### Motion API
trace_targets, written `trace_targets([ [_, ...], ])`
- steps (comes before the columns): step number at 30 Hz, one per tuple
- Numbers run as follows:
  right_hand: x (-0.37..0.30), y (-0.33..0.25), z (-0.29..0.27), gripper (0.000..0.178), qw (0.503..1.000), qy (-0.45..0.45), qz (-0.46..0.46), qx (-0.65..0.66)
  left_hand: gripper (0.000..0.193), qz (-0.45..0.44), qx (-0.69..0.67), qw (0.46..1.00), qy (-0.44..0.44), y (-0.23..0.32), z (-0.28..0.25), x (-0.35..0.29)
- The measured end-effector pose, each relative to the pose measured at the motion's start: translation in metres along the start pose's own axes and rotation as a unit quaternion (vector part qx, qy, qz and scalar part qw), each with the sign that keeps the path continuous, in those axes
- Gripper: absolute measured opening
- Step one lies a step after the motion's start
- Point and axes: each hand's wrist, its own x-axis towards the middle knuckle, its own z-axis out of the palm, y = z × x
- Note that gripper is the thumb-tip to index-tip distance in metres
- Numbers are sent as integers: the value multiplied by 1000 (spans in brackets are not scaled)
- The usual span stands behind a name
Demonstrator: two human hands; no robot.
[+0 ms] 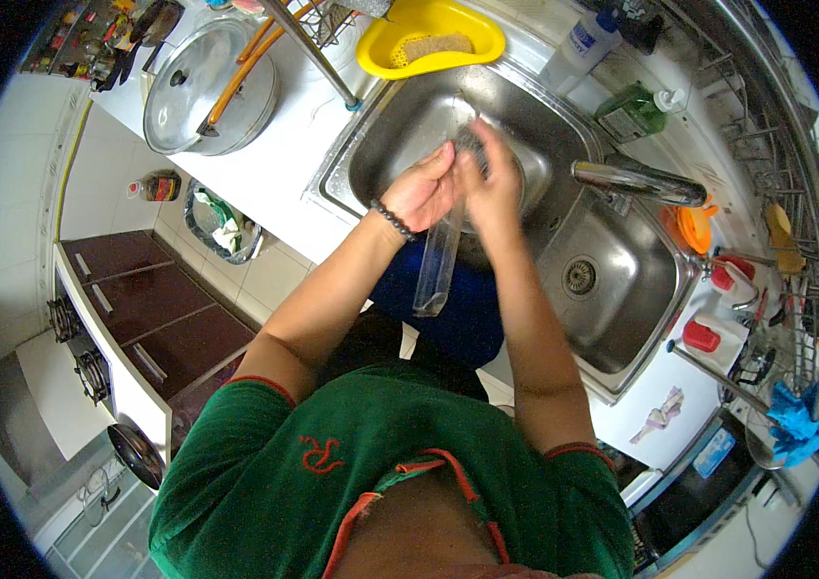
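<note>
My left hand (424, 196) is over the near edge of the large sink basin (380, 145), palm turned inward and thumb raised. It is closed around the upper part of a long, clear plastic container (438, 265), whose lower end hangs in front of the sink. Right beside it, my right hand (488, 188) is smeared by motion, fingers pointing toward the far side of the basin. A greyish, blurred patch shows between the two hands; what it is I cannot make out. Behind the right hand, a rounded shape in the basin is partly hidden.
A chrome faucet (636, 181) reaches over the sink from the right, beside a smaller basin (612, 309). Beyond stand a yellow strainer basket (390, 53) and a green soap bottle (633, 114). A glass-lidded pan (178, 106) sits on the left counter.
</note>
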Motion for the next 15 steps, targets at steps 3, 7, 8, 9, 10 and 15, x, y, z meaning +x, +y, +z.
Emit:
trace_targets([
  [3, -50, -9, 13, 39, 997, -30, -41, -62, 51, 7, 41, 999, 32, 5, -7, 6],
  [7, -22, 3, 14, 36, 991, -32, -79, -107, 48, -64, -59, 993, 85, -3, -20, 8],
  [8, 4, 10, 11, 36, 996, -1, -26, -87, 47, -34, -70, 995, 58, -10, -10, 9],
  [9, 8, 11, 10, 37, 998, -13, 2, -64, 46, -3, -79, 996, 33, -18, 0, 11],
  [10, 16, 13, 9, 38, 999, -24, 26, -41, 46, 3, -84, 996, 24, -18, -3, 20],
  [15, -62, -19, 10, 44, 995, -100, -5, 16, 54, 63, -14, 998, 20, 15, -33, 27],
])
